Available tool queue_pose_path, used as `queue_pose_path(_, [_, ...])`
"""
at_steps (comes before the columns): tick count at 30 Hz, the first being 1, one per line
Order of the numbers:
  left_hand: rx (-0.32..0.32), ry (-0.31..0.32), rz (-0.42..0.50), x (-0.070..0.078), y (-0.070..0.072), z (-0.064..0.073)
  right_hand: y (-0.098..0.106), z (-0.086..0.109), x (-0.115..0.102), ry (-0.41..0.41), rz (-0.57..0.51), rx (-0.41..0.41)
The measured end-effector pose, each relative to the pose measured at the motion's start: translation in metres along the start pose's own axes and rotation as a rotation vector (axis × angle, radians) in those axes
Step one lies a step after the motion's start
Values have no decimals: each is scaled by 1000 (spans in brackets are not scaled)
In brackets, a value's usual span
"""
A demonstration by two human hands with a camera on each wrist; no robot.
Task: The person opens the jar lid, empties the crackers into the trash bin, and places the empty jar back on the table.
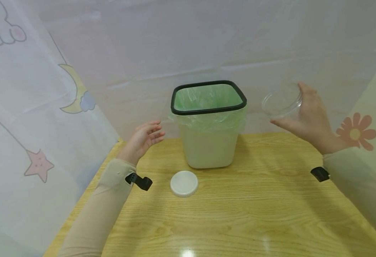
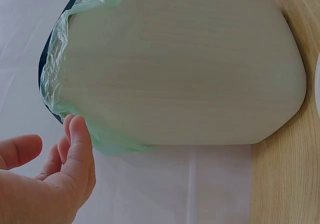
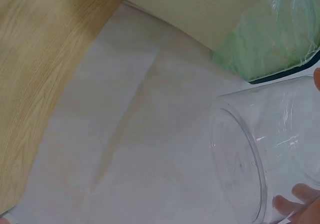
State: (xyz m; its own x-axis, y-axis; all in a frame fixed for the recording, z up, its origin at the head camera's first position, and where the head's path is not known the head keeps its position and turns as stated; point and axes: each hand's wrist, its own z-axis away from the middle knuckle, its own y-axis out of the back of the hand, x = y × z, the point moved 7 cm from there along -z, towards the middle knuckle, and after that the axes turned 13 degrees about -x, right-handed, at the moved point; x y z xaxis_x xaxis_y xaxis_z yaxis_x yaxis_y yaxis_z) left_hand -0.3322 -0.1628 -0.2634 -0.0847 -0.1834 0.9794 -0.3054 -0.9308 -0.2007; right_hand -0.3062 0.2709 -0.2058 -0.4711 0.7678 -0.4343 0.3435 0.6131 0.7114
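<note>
My right hand [image 1: 313, 116] grips a clear plastic jar [image 1: 282, 103] in the air to the right of the bin, thumb on one side and fingers on the other. The right wrist view shows the see-through jar [image 3: 270, 139] lying sideways, apart from the bin. A cream trash bin [image 1: 208, 146] with a black rim [image 1: 208, 112] stands upright at the table's back, lined with a thin green bag [image 1: 204, 121]. Beside its left wall, my left hand [image 2: 62, 171] is raised with loosely bent fingers and holds nothing. A round white lid [image 1: 184, 184] lies on the table before the bin.
The wooden table [image 1: 239, 214] runs back to a pale curtain [image 1: 136, 43] hanging close behind the bin. Another printed curtain [image 1: 14, 117] borders the left side, and a flower-printed one borders the right. Each forearm wears a black wrist strap.
</note>
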Motion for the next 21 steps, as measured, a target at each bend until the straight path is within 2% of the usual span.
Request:
queue_pose_path(5, [-6,-8,-1,-2,0,2,-5,4,6,-51,-38,-35])
queue_pose_path(12, [-18,-12,-1,-5,-2,4,-10,9,11,-40,-43,-22])
queue_pose_path(21, [-11,-3,6,-11,4,6,-15,12,15,-65,-58,-31])
